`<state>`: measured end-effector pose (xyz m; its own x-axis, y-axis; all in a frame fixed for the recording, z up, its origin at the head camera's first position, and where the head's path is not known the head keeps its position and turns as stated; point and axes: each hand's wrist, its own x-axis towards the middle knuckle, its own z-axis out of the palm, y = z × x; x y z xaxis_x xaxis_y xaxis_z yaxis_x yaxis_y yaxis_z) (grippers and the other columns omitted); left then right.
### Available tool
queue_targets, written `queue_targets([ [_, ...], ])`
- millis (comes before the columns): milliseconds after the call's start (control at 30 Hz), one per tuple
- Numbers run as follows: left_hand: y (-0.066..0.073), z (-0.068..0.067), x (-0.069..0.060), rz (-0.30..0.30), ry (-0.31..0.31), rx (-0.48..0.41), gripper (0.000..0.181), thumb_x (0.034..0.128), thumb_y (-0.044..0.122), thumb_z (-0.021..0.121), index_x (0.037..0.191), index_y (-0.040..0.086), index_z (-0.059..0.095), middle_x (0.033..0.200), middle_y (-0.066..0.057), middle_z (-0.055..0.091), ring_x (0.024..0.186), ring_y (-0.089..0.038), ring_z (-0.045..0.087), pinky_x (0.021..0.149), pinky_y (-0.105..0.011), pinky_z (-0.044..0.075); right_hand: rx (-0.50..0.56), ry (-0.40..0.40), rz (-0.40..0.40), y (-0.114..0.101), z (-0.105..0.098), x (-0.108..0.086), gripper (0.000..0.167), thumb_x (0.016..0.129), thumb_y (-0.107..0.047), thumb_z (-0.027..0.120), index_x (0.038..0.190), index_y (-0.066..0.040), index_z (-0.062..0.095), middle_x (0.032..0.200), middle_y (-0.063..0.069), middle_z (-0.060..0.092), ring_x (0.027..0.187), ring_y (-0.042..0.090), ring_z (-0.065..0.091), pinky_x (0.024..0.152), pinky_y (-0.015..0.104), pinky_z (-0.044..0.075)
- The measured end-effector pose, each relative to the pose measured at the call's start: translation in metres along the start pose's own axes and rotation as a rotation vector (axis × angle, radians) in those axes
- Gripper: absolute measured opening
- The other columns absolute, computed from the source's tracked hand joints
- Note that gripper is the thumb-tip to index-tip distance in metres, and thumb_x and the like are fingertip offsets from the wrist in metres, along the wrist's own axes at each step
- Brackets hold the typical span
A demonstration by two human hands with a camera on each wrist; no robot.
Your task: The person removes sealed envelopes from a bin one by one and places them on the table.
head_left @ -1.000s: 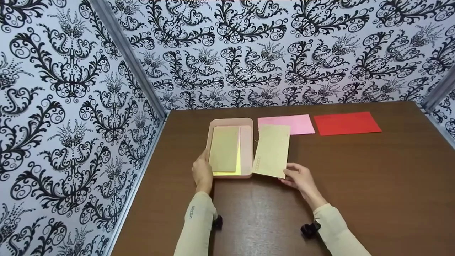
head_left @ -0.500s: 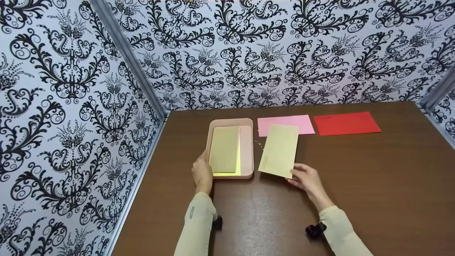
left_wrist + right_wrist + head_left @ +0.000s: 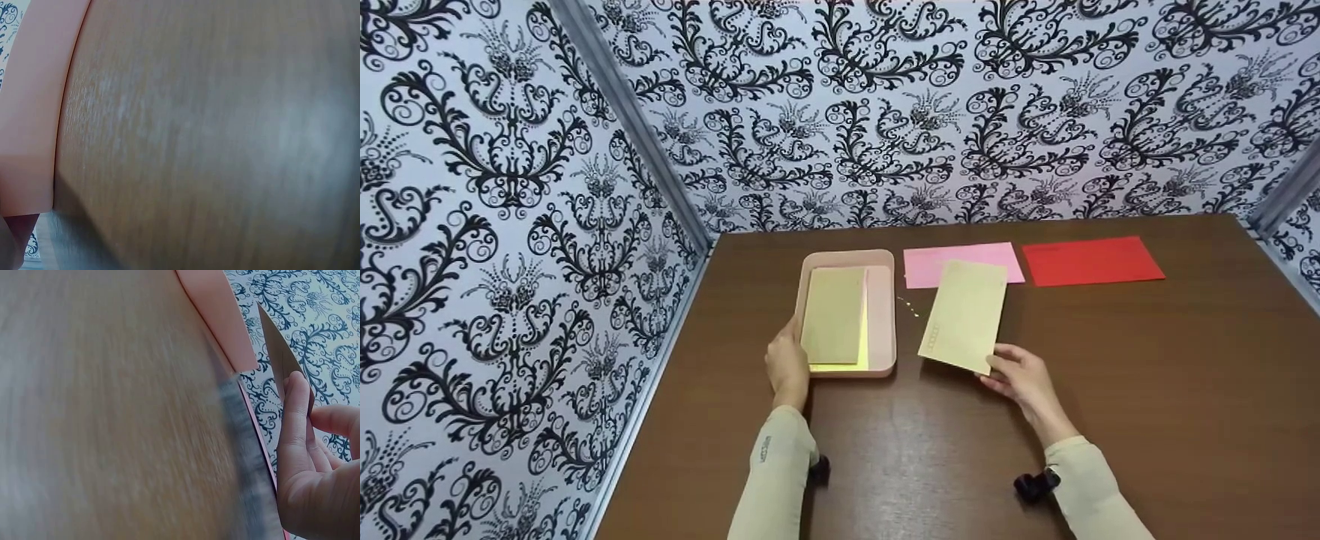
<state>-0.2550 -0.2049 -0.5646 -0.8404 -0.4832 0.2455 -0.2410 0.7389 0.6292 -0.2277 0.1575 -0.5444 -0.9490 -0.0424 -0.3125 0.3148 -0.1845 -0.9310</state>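
Note:
My right hand (image 3: 1021,377) pinches a tan envelope (image 3: 966,315) by its lower right corner, thumb on top. Small printed boxes run along its lower left edge. The envelope is raised above the table and overlaps part of a pink envelope in the head view; the right wrist view shows the tan envelope (image 3: 284,354) nearly edge-on between thumb and fingers. My left hand (image 3: 787,364) holds the left side of a pale pink tray (image 3: 883,319) near its front corner, its fingertips mostly hidden. Inside the tray lies another tan envelope (image 3: 834,315), with yellow (image 3: 862,352) and pink edges showing beneath.
The pink envelope (image 3: 922,264) lies at the back of the brown table (image 3: 1147,390), right of the tray. A red envelope (image 3: 1091,261) lies farther right. Patterned walls (image 3: 840,112) stand behind and to the left.
My right hand has moved to the right with the tan envelope, away from the tray's edge. My left hand and the tray have stayed in place.

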Motion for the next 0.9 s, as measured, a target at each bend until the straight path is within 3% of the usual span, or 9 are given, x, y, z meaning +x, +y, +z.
queue_targets([
  [700,-0.001,0.000,0.001,-0.004,0.000,-0.012,0.043,0.0974,0.002,0.047,0.128,0.022,0.070,0.120,-0.012,0.072,0.098,-0.042,0.071,0.081,-0.055,0.057,0.059,0.024,-0.008,-0.012,-0.029,0.001,0.038,0.098,-0.004,0.057,0.133,0.006,0.047,0.083,-0.005,0.068,0.073,0.010,0.072,0.075,0.021,0.059],
  [900,-0.001,0.000,0.001,-0.008,0.001,-0.015,0.043,0.0974,0.002,0.047,0.128,0.022,0.070,0.120,-0.013,0.072,0.097,-0.042,0.071,0.080,-0.056,0.057,0.089,0.043,-0.011,-0.015,-0.038,0.000,0.026,0.098,-0.004,0.058,0.124,-0.002,0.054,0.081,-0.004,0.067,0.072,0.010,0.072,0.076,0.021,0.059],
])
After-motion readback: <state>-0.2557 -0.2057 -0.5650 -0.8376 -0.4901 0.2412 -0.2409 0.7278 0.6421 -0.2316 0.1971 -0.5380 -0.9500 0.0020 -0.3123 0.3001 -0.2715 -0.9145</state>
